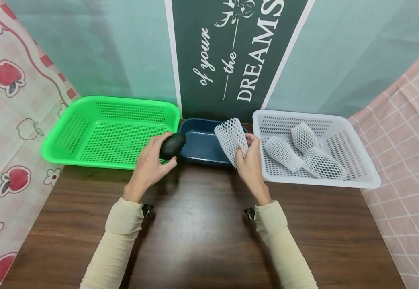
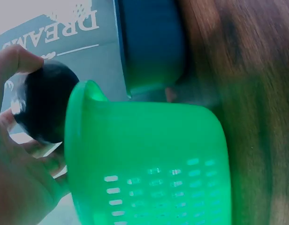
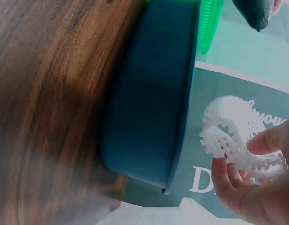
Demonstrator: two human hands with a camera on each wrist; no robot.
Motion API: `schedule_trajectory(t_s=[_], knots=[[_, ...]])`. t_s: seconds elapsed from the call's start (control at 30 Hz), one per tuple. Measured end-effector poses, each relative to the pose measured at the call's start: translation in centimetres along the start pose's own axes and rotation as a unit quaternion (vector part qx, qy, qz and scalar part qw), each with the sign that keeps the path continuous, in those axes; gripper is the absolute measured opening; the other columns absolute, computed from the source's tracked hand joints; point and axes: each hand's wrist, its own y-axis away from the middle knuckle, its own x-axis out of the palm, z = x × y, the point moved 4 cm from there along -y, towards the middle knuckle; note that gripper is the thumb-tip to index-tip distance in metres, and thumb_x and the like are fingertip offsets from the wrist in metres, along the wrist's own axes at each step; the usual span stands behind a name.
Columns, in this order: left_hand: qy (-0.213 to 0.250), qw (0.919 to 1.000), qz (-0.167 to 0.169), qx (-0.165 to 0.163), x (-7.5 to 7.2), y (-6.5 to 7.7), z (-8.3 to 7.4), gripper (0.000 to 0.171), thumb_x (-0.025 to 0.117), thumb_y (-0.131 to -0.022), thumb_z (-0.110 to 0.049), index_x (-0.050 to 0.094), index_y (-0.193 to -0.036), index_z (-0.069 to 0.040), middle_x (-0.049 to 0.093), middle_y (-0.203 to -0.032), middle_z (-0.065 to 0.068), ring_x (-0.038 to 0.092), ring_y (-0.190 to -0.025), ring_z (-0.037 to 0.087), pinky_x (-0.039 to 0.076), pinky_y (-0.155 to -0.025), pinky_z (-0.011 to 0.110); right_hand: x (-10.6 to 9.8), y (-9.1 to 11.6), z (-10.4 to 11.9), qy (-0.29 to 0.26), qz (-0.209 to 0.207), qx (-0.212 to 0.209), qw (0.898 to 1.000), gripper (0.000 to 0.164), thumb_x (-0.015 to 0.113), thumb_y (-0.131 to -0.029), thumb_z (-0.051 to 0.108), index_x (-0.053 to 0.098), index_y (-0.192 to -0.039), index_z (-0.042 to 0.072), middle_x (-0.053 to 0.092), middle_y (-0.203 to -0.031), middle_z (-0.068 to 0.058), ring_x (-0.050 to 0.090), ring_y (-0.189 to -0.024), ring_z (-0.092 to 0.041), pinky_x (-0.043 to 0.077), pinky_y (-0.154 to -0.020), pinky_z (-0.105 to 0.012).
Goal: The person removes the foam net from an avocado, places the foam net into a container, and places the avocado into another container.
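An avocado (image 1: 173, 146), dark and smooth, is gripped by my left hand (image 1: 150, 162) over the right end of the green basket (image 1: 111, 163). In the left wrist view the avocado (image 2: 48, 101) shows beside the basket's rim, with the thumb and fingers around it. My right hand (image 1: 250, 162) pinches a white foam net sleeve (image 1: 231, 138) above the right part of the dark blue tray (image 1: 203, 140). The right wrist view shows the sleeve (image 3: 229, 136) hollow at its end, with the thumb pressed into its edge.
To the right stands a white basket (image 1: 317, 182) with several foam-netted pieces (image 1: 285, 153) inside. The brown wooden table (image 1: 209, 233) stretches in front of the containers. A printed cloth (image 1: 227, 52) hangs behind them, with patterned cloths on both sides.
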Motion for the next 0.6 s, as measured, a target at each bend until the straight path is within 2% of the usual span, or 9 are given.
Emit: schedule_trajectory(t_s=[0.3,0.5,0.6], knots=[[-0.004,0.9982,-0.019,-0.057,-0.5,-0.1,1.7,0.066,0.072,-0.083,-0.020,0.046,-0.144,-0.016,0.053,-0.137,0.017,0.059,-0.102,0.035,0.048,-0.081,0.052,1.5,-0.6,-0.6,0.003,-0.042,0.027,0.999,0.045,0.048,-0.095,0.003,0.032,-0.137,-0.002,0.049,-0.121,-0.026,0.052,-0.105,-0.037,0.041,-0.095,-0.049],[-0.010,0.9950,-0.013,-0.099,-0.4,0.1,2.9,0.066,0.072,-0.085,-0.023,0.044,-0.145,-0.016,0.050,-0.139,0.018,0.060,-0.101,0.039,0.049,-0.077,0.056,2.6,-0.3,-1.5,0.039,-0.056,0.062,0.996,0.043,0.050,-0.098,0.015,0.031,-0.134,0.004,0.051,-0.121,-0.021,0.055,-0.089,-0.037,0.046,-0.079,-0.048],[-0.014,0.9939,-0.005,-0.109,-0.4,-0.1,3.1,0.067,0.071,-0.086,-0.025,0.043,-0.145,-0.016,0.049,-0.139,0.020,0.060,-0.102,0.040,0.049,-0.077,0.057,2.6,-0.3,-1.8,0.066,-0.072,0.062,0.993,0.038,0.052,-0.099,0.018,0.033,-0.127,0.003,0.055,-0.115,-0.022,0.056,-0.083,-0.038,0.046,-0.075,-0.049]])
